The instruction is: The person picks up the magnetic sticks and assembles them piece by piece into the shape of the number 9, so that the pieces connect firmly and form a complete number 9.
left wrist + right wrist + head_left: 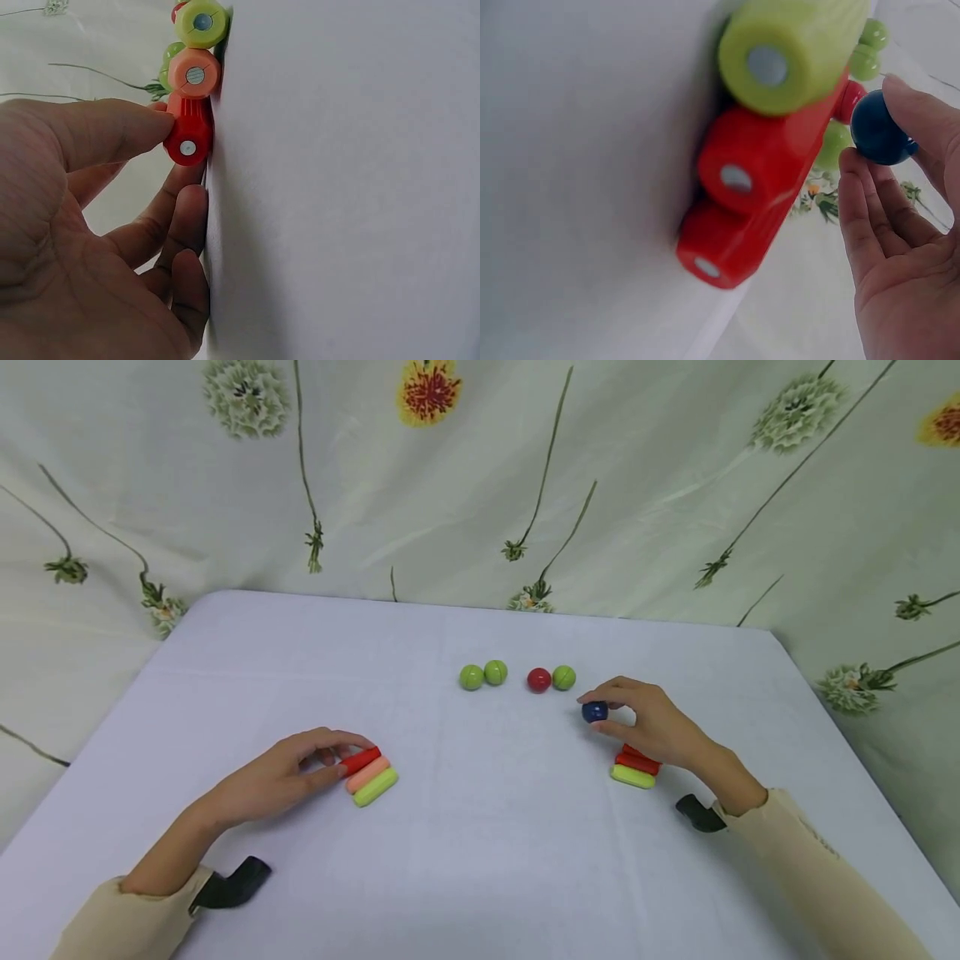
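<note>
My left hand (288, 772) pinches a red rod (189, 142) between thumb and fingers. That rod lies against a salmon rod (368, 774), and a lime rod (376, 787) lies on its far side, all three side by side. Small silvery discs show in the rods' ends. My right hand (651, 720) holds a dark blue ball (877, 129) between thumb and fingertips. Under its wrist side lie two red rods (754, 161) and a lime rod (795, 56), touching in a row; in the head view the hand partly covers the red ones.
Toward the back of the white-covered table (450, 877) sit two green balls (472, 677) side by side. To their right, a red ball (539, 680) stands next to another green ball (564, 677). A flower-printed cloth (450, 510) hangs behind the table.
</note>
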The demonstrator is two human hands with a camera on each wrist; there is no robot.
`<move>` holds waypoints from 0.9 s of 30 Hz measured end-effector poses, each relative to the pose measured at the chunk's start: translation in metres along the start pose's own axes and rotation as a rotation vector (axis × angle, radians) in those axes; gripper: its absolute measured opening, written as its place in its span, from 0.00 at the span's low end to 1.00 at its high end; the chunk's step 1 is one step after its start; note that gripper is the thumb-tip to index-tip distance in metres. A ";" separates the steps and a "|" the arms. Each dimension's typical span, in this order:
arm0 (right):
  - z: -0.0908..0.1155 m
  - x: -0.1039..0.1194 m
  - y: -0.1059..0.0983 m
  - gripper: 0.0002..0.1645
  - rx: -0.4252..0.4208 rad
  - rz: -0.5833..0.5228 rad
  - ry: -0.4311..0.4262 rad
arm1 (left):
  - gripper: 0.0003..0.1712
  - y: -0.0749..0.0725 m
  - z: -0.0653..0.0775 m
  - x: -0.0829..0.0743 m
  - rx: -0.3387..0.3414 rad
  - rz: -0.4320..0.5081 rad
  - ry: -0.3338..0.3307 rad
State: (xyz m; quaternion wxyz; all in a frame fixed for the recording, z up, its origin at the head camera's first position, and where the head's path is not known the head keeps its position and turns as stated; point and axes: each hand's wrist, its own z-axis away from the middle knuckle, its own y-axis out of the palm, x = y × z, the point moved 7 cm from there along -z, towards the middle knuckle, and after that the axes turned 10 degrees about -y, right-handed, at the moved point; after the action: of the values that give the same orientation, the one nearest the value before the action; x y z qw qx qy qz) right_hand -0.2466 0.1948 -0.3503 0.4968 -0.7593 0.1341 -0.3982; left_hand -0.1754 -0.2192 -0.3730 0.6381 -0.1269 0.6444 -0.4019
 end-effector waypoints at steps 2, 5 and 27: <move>0.001 0.003 0.002 0.23 -0.002 -0.007 -0.009 | 0.22 0.000 0.000 0.000 -0.001 0.000 0.002; 0.001 0.006 0.005 0.24 -0.005 -0.027 -0.004 | 0.22 0.001 0.000 0.000 0.002 0.000 -0.008; -0.003 0.047 0.034 0.21 0.056 -0.130 -0.086 | 0.21 -0.002 0.002 -0.004 -0.011 -0.003 -0.010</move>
State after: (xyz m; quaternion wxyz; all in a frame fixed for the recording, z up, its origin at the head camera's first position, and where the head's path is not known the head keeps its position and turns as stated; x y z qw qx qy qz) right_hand -0.2117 0.1486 -0.3564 0.4962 -0.7687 0.0521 -0.4004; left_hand -0.1733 -0.2186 -0.3684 0.6401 -0.1334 0.6430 -0.3988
